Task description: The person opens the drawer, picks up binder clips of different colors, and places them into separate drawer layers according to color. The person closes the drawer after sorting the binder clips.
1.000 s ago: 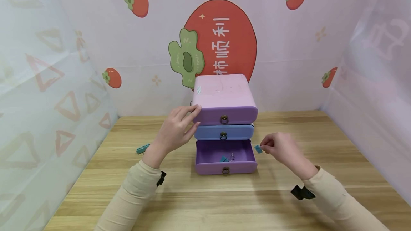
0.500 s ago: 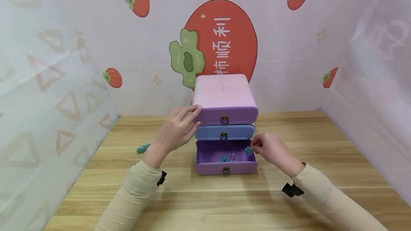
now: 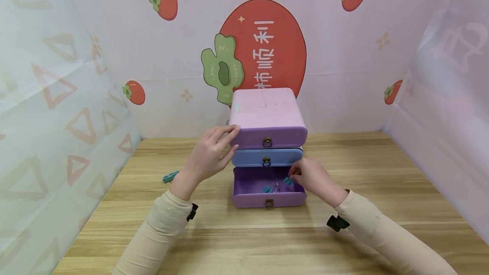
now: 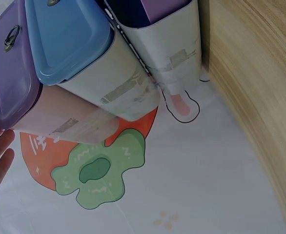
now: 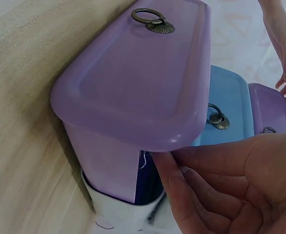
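Observation:
A small drawer cabinet [image 3: 267, 107] has a purple top drawer, a blue middle drawer and a purple bottom drawer [image 3: 248, 200] that is pulled out. My left hand [image 3: 206, 154] rests its extended fingers on the left edge of the top drawer [image 3: 248, 138]. Over the right part of the bottom drawer, my right hand [image 3: 313, 179] pinches a teal binder clip [image 3: 288, 180] between thumb and fingers. Another teal binder clip [image 3: 268, 189] with wire handles lies inside that drawer. In the right wrist view, the drawer front hides the pinched clip.
A further teal binder clip [image 3: 170, 177] lies on the wooden table [image 3: 244, 241] to the left, beside my left wrist. The blue drawer [image 3: 248, 157] is shut. A printed cloth backdrop [image 3: 183, 54] stands behind and at both sides.
My right hand has moved left with the binder clip, from beside the cabinet to over the bottom drawer. The left hand has stayed on the top drawer.

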`<action>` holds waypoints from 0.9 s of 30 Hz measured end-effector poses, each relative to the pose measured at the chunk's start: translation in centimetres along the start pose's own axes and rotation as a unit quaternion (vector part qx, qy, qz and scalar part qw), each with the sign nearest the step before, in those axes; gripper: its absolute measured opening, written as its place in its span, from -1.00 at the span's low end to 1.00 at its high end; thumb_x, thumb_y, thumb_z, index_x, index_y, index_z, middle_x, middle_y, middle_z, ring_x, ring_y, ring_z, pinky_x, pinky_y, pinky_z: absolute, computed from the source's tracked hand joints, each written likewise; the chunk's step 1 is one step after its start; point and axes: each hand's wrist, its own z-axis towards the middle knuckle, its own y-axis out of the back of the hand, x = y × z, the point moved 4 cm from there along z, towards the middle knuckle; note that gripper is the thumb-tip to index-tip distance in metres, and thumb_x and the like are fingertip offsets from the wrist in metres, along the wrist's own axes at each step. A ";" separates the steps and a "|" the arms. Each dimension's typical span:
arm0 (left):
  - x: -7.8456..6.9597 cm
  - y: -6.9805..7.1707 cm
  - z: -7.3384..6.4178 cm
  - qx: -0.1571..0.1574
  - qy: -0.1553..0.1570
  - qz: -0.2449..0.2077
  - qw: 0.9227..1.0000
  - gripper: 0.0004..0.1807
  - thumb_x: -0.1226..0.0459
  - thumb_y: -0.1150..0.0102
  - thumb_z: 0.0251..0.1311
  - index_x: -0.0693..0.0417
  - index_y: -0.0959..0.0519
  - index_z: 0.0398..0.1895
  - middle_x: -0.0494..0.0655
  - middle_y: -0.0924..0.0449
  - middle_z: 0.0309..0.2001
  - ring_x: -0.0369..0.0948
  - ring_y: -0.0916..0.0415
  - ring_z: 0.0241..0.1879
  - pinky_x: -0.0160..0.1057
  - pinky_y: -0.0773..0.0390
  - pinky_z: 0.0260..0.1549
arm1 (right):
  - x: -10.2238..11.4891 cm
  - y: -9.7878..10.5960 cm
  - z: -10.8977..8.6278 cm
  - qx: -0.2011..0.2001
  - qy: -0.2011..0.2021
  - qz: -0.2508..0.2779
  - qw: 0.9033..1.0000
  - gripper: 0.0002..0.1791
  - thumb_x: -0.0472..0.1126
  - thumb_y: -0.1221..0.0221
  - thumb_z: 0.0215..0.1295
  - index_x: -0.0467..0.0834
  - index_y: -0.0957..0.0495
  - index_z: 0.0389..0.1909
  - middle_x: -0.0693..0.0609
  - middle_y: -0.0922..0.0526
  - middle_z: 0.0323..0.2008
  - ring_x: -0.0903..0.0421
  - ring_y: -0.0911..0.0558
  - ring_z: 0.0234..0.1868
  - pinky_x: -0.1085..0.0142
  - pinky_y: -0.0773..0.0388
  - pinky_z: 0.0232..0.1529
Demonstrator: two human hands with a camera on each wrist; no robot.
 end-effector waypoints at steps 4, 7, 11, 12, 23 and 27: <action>0.0 0.0 0.0 0.000 0.000 0.001 1.000 -0.52 0.25 -0.21 0.16 0.22 -0.50 0.16 0.10 -0.55 0.07 -0.01 -0.51 0.00 -0.06 -0.51 0.04 | 0.2 -0.5 0.3 0.011 -0.002 0.000 1.000 -0.93 -0.32 -0.31 0.06 -0.12 -0.67 -0.54 0.09 -0.65 -0.55 0.27 -0.53 -0.53 0.39 -0.52 -0.49; 0.0 0.1 0.0 0.001 0.000 0.002 1.000 -0.52 0.25 -0.21 0.16 0.22 -0.50 0.17 0.10 -0.55 0.07 -0.01 -0.51 0.01 -0.06 -0.51 0.04 | 0.3 -0.9 0.4 0.020 -0.006 0.001 1.000 -0.92 -0.32 -0.30 0.08 -0.11 -0.67 -0.54 0.10 -0.64 -0.56 0.27 -0.51 -0.55 0.40 -0.50 -0.51; -0.1 0.1 0.0 0.003 0.000 0.003 1.000 -0.52 0.24 -0.20 0.17 0.22 -0.50 0.17 0.10 -0.55 0.07 -0.01 -0.51 0.01 -0.07 -0.51 0.04 | 0.5 -1.3 0.6 0.027 -0.011 -0.003 1.000 -0.92 -0.32 -0.30 0.07 -0.11 -0.66 -0.54 0.11 -0.62 -0.57 0.27 -0.50 -0.56 0.41 -0.49 -0.52; -0.1 0.1 0.0 0.003 0.001 0.003 1.000 -0.52 0.24 -0.20 0.17 0.21 -0.50 0.17 0.10 -0.55 0.07 -0.01 -0.51 0.01 -0.07 -0.51 0.04 | 0.5 -1.4 0.6 0.029 -0.012 -0.005 0.999 -0.92 -0.33 -0.30 0.07 -0.11 -0.66 -0.54 0.11 -0.62 -0.57 0.27 -0.50 -0.56 0.41 -0.49 -0.52; 0.0 0.0 0.0 0.005 0.003 0.002 1.000 -0.53 0.24 -0.18 0.19 0.21 -0.50 0.18 0.10 -0.55 0.07 -0.01 -0.50 0.02 -0.06 -0.51 0.04 | 0.5 -2.0 0.8 0.052 -0.019 -0.001 0.998 -0.83 -0.41 -0.25 0.02 -0.08 -0.62 -0.59 0.13 -0.59 -0.59 0.26 -0.49 -0.57 0.41 -0.47 -0.53; 0.0 0.0 0.0 0.005 0.003 0.003 1.000 -0.53 0.23 -0.18 0.20 0.21 -0.50 0.18 0.10 -0.55 0.07 -0.01 -0.50 0.01 -0.06 -0.51 0.02 | 0.4 -2.2 0.8 0.056 -0.024 0.001 0.998 -0.84 -0.40 -0.25 0.02 -0.07 -0.62 -0.59 0.14 -0.59 -0.59 0.25 -0.49 -0.57 0.42 -0.46 -0.55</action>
